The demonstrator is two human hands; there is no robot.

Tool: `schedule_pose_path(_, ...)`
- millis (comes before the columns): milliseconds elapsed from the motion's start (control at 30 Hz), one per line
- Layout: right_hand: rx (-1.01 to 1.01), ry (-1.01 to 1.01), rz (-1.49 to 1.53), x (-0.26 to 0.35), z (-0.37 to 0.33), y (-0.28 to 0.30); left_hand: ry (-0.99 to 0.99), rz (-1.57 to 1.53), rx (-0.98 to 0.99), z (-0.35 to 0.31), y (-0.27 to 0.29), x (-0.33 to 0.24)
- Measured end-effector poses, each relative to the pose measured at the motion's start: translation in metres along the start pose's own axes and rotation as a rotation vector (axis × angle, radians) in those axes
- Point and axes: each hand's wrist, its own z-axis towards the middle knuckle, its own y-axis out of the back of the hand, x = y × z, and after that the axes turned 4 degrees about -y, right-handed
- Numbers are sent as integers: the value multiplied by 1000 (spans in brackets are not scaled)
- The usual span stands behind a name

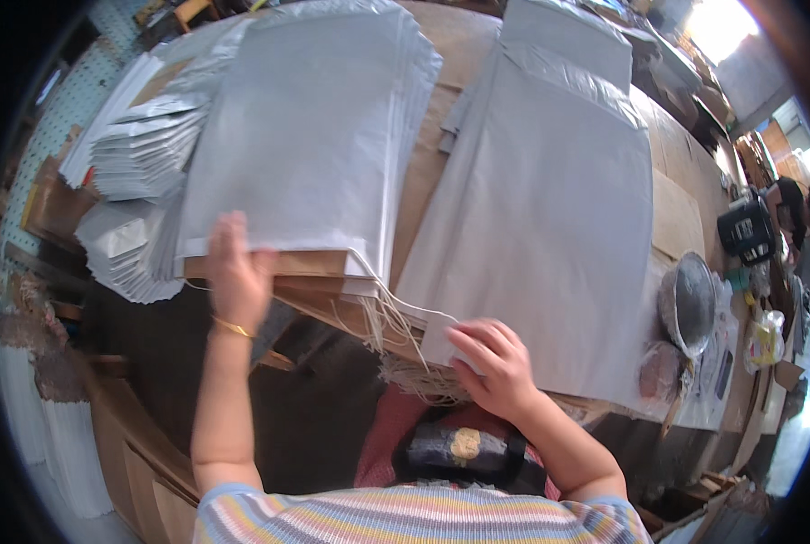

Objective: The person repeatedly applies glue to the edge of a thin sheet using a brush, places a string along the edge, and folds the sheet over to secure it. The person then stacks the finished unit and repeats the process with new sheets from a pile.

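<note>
A stack of silvery-white paper bags (305, 127) lies at centre left, with a brown cardboard strip (314, 263) along its near edge. My left hand (240, 276) rests over that edge, fingers stretched out and slightly blurred, the thumb apart. From the strip's right corner a thin white cord (403, 302) runs to my right hand (496, 367), whose fingers are closed on its end in a pinch. Several loose cord ends (375, 326) dangle below the stack. Under the right hand's side spreads a second pile of silvery-white bags (559, 199).
Folded white bags (142, 150) are fanned out at the left. On the right stand a grey metal bowl (689, 304), a brush with a wooden handle (677, 399) and a dark container (747, 231). A dark padded object (459, 449) sits close to my body.
</note>
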Motion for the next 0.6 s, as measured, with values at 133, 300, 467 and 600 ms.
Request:
schedule_pose_path(133, 71, -381, -433, -5, -103, 36, -177, -68, 159, -25, -5, -98)
schedule_pose_path(300, 120, -311, -476, -43, -109, 46, -487, -425, 248, -22, 4, -199)
schedule_pose_path(467, 41, -296, -278, -48, -68, 54, -659, -457, 511, -30, -25, -254)
schedule_pose_path(600, -148, -394, -299, -54, -107, 88, -767, -354, 456, -25, -36, -248)
